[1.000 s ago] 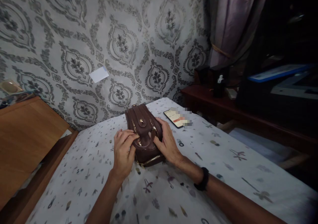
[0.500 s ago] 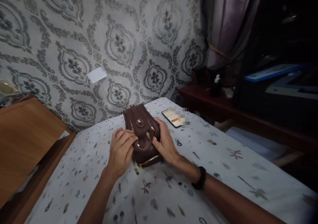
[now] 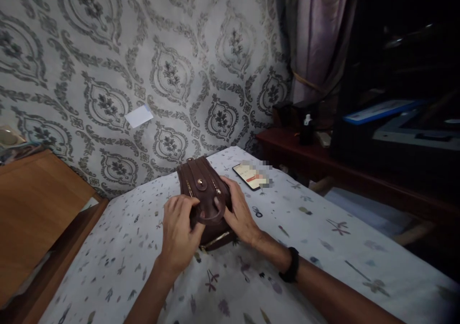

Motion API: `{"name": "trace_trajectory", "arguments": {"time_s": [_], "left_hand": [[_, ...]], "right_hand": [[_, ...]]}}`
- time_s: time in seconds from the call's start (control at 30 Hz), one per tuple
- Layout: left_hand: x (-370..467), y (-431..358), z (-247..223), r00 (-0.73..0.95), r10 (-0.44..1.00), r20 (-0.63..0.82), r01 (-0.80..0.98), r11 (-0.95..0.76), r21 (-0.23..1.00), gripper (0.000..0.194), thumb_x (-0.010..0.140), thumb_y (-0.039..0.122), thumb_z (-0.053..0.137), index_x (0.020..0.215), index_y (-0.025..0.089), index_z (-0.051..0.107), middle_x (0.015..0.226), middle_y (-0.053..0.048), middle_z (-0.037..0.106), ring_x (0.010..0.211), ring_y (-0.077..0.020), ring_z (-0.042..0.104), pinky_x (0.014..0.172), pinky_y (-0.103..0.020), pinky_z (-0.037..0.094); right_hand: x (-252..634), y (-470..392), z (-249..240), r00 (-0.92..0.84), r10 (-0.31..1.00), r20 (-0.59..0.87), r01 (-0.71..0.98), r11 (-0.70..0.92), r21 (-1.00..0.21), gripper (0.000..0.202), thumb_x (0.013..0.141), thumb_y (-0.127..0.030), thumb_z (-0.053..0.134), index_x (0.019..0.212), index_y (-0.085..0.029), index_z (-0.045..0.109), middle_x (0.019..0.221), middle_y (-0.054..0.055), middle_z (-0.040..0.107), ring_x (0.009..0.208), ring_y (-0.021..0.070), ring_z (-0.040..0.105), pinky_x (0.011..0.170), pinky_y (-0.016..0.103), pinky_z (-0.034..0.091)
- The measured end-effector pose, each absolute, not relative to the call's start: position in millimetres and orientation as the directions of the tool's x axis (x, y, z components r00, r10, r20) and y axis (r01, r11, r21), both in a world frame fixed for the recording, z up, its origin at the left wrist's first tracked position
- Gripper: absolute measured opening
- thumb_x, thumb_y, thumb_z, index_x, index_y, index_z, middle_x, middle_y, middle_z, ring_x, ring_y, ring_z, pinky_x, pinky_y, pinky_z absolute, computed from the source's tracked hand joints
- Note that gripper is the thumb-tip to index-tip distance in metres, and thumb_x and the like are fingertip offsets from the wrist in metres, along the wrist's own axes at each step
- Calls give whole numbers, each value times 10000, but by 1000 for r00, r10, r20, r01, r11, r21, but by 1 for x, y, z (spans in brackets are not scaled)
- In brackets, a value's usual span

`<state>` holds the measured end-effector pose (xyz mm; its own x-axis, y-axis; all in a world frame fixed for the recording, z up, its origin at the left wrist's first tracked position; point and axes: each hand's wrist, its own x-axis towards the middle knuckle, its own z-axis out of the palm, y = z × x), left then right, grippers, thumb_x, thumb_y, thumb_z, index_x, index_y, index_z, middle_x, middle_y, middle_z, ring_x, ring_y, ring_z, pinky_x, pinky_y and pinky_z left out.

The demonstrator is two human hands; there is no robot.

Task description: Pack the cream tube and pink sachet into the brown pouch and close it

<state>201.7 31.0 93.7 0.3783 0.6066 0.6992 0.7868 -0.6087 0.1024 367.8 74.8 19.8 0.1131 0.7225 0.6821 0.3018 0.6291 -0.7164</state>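
A dark brown leather bag (image 3: pixel 207 197) with gold zips and a snap tab lies on the patterned white sheet, in the middle of the head view. At its near left side, my left hand (image 3: pixel 179 228) has fingers and thumb curled onto the near part of the bag, by the loop handle (image 3: pixel 215 217). My right hand (image 3: pixel 240 213) grips the bag's right side, fingers along the outer side and thumb near the handle. A black band is on my right wrist. Fingertips of my left hand are partly hidden by the bag.
A phone (image 3: pixel 248 176) with a lit screen lies right of the bag on the sheet (image 3: pixel 294 218). A wooden cabinet (image 3: pixel 39 209) borders the left. On the right, a dark red shelf (image 3: pixel 287 144) holds a small bottle (image 3: pixel 306 130).
The thumb of my left hand has come round to the near end of the bag. The loop handle appears more raised. The view has shifted slightly.
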Motion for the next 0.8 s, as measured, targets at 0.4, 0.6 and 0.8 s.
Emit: {"name": "trace_trajectory", "arguments": {"time_s": [0.4,0.6,0.8], "left_hand": [[248,51,106,506,562,655,794,-599,-100,238,835,44,546,970,213,645,952,-76,672,994,-282,536,859,-451,407],[247,63,105,301,678,670,765,-591,254,107,908,232,598,807,200,615,851,-44,660,881,-236,562,800,-372,442],[251,60,101,251,699,670,733,-589,341,117,877,217,633,765,204,603,842,-33,661,907,-242,572,849,-380,437]], "right_hand": [[373,80,22,162,782,602,118,591,-798,387,963,-346,432,1330,-259,518,1364,89,587,1318,257,512,1156,503,377],[373,84,24,154,810,566,51,565,-823,407,1000,-447,410,1344,-279,547,1405,66,592,1337,243,516,1171,494,369],[372,88,20,115,825,554,18,556,-831,469,1008,-522,376,1394,-294,516,1471,56,544,1396,235,460,1206,493,316]]}}
